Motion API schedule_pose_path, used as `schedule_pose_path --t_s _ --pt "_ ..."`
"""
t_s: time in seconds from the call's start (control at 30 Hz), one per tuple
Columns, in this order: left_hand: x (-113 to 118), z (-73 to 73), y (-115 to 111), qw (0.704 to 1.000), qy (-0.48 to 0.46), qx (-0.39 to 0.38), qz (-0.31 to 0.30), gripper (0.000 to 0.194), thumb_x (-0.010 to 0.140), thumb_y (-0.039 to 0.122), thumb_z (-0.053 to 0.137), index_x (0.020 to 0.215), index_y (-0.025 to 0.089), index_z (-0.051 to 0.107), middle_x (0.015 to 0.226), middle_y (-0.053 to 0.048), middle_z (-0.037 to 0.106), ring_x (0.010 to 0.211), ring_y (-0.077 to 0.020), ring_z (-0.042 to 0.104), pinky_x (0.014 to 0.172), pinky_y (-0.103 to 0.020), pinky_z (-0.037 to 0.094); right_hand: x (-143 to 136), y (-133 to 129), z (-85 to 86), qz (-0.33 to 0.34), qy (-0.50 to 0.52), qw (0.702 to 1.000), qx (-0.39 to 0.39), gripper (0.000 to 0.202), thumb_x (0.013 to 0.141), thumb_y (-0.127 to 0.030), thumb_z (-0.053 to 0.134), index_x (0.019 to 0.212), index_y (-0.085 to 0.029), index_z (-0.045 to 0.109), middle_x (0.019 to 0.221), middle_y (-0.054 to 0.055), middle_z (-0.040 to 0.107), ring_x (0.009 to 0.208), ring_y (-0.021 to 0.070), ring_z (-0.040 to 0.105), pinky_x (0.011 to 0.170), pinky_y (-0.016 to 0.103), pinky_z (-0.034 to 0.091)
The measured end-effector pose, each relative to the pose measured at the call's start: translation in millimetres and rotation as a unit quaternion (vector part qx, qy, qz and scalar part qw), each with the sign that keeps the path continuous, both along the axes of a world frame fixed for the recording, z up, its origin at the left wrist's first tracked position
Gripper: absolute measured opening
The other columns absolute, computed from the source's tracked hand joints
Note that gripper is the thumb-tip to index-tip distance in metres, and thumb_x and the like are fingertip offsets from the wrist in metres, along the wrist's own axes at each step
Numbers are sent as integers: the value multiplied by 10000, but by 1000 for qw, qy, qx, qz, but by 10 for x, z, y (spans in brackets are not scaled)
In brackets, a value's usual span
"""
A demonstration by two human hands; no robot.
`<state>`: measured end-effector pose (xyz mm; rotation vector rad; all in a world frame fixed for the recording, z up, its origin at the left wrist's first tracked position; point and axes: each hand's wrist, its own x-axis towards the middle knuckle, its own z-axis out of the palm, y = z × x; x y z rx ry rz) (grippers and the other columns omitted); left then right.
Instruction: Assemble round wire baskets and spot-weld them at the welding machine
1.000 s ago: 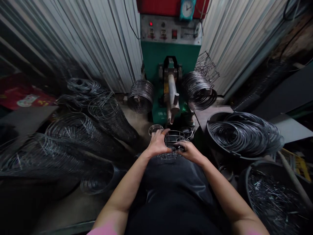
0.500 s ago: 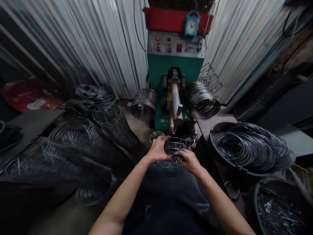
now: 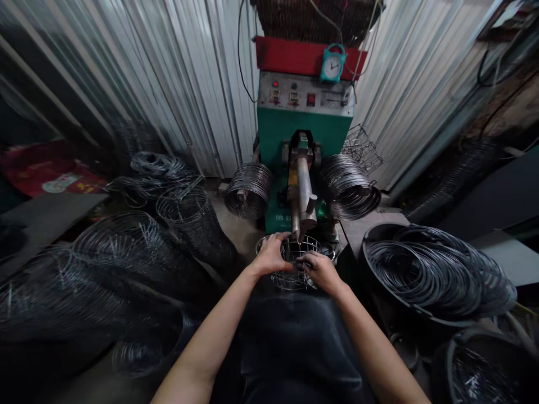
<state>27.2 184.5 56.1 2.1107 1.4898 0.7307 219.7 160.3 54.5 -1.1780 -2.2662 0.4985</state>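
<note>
A round wire basket [image 3: 290,280] sits just below the tip of the green machine's metal arm [image 3: 304,185]. Gripping its left side is my left hand [image 3: 272,257], with thumb and fingers spread around the rim. On the basket's near right side, my right hand [image 3: 319,268] has its fingers pinched together; anything small between them is too dark to make out. The arm's lower tip reaches down at the far rim, between my hands.
Coils of wire rings [image 3: 249,191] hang left of the machine, and more rings [image 3: 350,188] hang right. Stacked wire cylinders [image 3: 189,224] stand at the left. A tub [image 3: 373,264] of rings and a bin [image 3: 450,365] of small metal pieces are at the right.
The view has tilted up slightly, so the machine appears lower. The basket's far rim now stands at the arm's tip. Both hands remain at the basket.
</note>
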Motion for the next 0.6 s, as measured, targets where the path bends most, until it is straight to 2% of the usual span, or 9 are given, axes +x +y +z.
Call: schedule_pose_path --t_s 0.2,0.37,0.5,0.57,0.6 --pt "33 11 33 1000 -11 -8 8 941 399 410 821 1246 234 449 1155 -55 537 1082 -287 497 958 -409 371 7 14 3 -11 7 1000 20 225 774 -74 572 928 -207 668 946 52 676 886 175 637 774 261 495" --pt "59 9 124 999 -9 -5 48 956 411 398 821 1262 180 444 1164 -96 530 1092 -297 494 946 -417 377 -55 89 -4 -59 -8 998 23 287 737 -38 565 940 -212 670 985 64 670 909 202 632 786 292 495" --pt "72 -16 190 998 -20 -15 61 983 403 440 827 1267 179 439 1153 -101 540 1088 -301 499 940 -431 377 -53 65 9 -115 134 984 10 275 741 -149 625 1009 -207 646 982 57 663 894 192 619 797 301 482" --pt "74 -22 185 997 -23 -8 70 994 397 440 831 1272 191 431 1182 -103 526 1114 -306 483 952 -443 364 39 -35 -36 -186 242 951 -41 316 708 -265 688 1010 -192 633 877 37 666 798 176 618 724 285 491" --pt "74 -22 181 997 -24 -3 75 994 395 431 834 1273 197 429 1196 -102 519 1126 -308 475 956 -447 359 111 -97 -84 -222 297 924 -91 331 683 -317 712 974 -180 636 800 23 658 717 163 611 654 270 491"
